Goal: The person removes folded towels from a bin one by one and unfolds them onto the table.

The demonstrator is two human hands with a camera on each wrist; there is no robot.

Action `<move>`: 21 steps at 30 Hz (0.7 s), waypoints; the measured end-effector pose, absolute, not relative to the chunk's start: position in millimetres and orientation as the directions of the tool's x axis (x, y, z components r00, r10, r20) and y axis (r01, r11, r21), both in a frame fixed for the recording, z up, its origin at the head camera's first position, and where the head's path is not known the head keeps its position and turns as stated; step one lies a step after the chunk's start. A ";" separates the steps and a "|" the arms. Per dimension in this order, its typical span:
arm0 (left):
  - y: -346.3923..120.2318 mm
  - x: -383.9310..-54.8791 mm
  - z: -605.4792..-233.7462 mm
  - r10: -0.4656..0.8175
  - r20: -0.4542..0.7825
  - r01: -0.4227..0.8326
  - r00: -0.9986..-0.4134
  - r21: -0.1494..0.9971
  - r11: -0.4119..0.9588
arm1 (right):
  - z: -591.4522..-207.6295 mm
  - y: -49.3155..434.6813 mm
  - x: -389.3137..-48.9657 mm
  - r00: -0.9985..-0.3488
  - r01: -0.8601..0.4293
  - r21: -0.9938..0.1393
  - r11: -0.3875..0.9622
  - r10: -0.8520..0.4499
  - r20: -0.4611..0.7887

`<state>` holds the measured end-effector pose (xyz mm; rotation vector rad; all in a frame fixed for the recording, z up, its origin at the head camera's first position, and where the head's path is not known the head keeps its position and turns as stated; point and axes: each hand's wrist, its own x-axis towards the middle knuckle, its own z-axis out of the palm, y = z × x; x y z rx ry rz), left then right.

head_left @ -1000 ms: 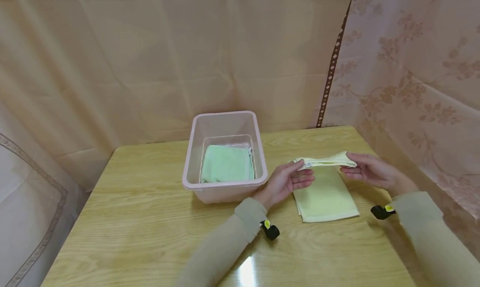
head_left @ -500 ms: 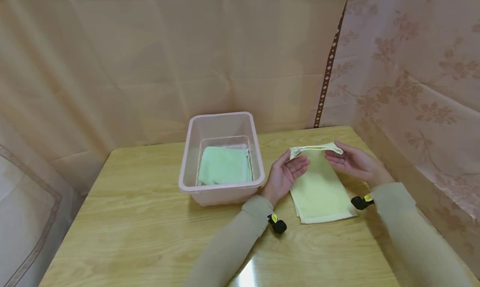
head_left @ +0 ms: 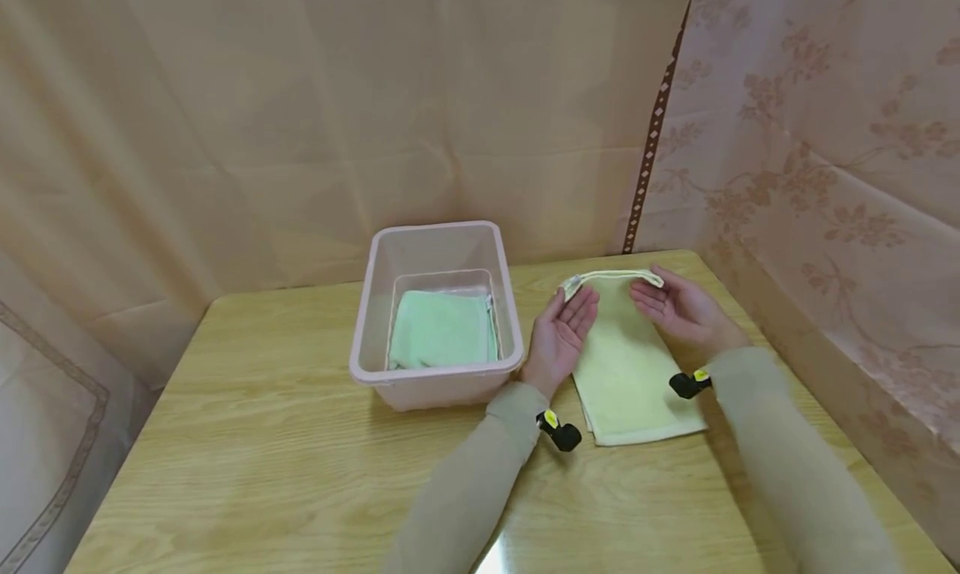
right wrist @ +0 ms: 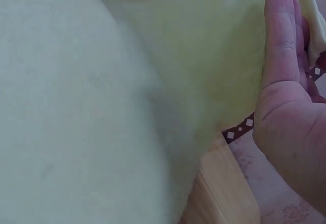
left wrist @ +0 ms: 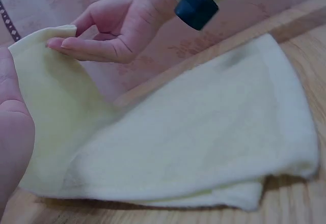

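A pale yellow towel lies folded on the table, its near part flat and its far end raised. My left hand pinches the left corner of that raised end between thumb and fingers. At the right corner, my right hand grips the edge with its thumb on top. The left wrist view shows the towel sloping up from the table to the right hand. In the right wrist view, the towel fills much of the picture beside the right hand.
To the left of the yellow towel stands a pink plastic bin with a folded light green towel inside. The left forearm passes close by its front right corner. Curtains hang behind the wooden table and along the right side.
Both hands have carried the raised end of the yellow towel toward the back of the table. The right hand has come nearer the left. The towel's near part stays flat; the view has shifted slightly.
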<state>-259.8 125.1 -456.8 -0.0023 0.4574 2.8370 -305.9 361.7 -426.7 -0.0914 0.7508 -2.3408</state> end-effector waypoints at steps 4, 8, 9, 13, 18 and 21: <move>124.8 -262.9 -456.2 0.225 -0.067 -0.234 -0.972 0.270 -0.934 | -430.6 356.4 -306.8 -0.780 0.574 -0.531 -0.623 -0.613 -0.125; 125.3 -263.1 -457.2 0.209 -0.083 -0.223 -0.974 0.256 -0.941 | -434.5 354.3 -306.1 -0.795 0.559 -0.530 -0.637 -0.593 -0.125; 125.5 -263.2 -457.6 0.208 -0.085 -0.223 -0.975 0.258 -0.940 | -435.7 354.2 -306.3 -0.800 0.552 -0.530 -0.643 -0.588 -0.120; 125.3 -263.6 -459.4 0.198 -0.093 -0.215 -0.976 0.257 -0.942 | -441.0 353.6 -308.3 -0.806 0.536 -0.498 -0.682 -0.588 -0.063; 123.8 -263.9 -463.4 0.197 -0.117 -0.222 -0.973 0.260 -0.940 | -446.8 350.0 -311.4 -0.808 0.543 -0.414 -0.730 -0.588 -0.024; 122.6 -263.3 -466.1 0.194 -0.129 -0.222 -0.973 0.263 -0.939 | -448.5 346.5 -311.6 -0.826 0.536 -0.405 -0.741 -0.559 -0.070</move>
